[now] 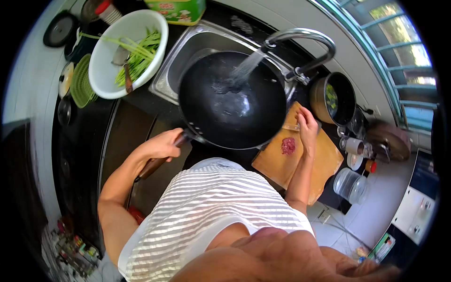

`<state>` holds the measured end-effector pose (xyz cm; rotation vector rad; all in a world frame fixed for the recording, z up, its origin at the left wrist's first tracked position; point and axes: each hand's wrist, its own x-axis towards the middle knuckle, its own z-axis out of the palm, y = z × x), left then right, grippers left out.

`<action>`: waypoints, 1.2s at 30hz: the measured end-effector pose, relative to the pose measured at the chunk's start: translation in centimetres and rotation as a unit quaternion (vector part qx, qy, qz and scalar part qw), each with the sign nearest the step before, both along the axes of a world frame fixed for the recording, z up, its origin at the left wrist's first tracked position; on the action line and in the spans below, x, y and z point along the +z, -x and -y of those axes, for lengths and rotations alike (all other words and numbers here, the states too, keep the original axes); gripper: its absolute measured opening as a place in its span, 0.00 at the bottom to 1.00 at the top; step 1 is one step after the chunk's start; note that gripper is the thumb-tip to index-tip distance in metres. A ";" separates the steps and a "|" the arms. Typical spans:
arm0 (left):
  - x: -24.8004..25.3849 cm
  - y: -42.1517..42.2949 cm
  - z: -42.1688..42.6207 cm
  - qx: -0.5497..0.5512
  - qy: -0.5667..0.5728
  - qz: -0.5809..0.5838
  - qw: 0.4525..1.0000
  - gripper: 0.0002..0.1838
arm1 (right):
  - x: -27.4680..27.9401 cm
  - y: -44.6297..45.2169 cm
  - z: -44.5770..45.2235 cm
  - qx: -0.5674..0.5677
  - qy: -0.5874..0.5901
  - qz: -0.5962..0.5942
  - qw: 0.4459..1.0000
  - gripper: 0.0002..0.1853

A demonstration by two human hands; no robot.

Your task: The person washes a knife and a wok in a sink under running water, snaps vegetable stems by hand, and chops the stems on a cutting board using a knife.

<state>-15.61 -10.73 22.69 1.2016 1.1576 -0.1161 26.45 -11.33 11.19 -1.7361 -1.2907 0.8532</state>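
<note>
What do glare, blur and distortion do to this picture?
Head view: wide-angle distortion curves the turquoise-barred window, with black corners; brightness washes out the scene beyond it; pale glare sits inside the round black wok; the clear falling water blurs; small clutter at lower left looks too soft to identify.

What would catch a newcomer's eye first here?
The big black wok over the sink, water pouring in from the curved tap, its handle in the left hand. Next, the white bowl of greens left of the sink, and the small red mound on the board by the right hand.

No text is readable, green package [181, 10] included.
</note>
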 end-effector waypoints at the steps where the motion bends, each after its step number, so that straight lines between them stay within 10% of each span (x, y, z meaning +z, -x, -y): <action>1: 0.2 0.4 0.2 -0.007 -0.029 -0.047 0.998 0.17 | -0.3 -0.1 -0.7 -0.002 -0.015 0.007 1.000 0.13; 10: -1.8 0.0 3.4 0.065 -0.199 -0.151 0.966 0.17 | -9.0 -5.7 -13.7 -0.186 -0.038 0.051 0.980 0.31; 12: -1.9 0.4 4.1 0.076 -0.213 -0.131 0.965 0.17 | -8.2 -5.6 -16.1 -0.167 -0.067 -0.194 0.964 0.30; 17: -3.0 -0.9 4.8 0.210 0.027 0.112 0.971 0.16 | -5.8 -6.2 -15.8 -0.094 0.023 -0.178 0.979 0.31; 24: -6.6 -2.9 5.2 0.255 0.292 0.392 0.835 0.16 | -4.9 -4.7 -10.2 -0.084 0.004 -0.164 0.983 0.29; 36: -9.9 -4.0 6.8 0.211 0.376 0.497 0.753 0.18 | -2.6 -3.0 -5.7 -0.101 -0.020 -0.212 0.972 0.27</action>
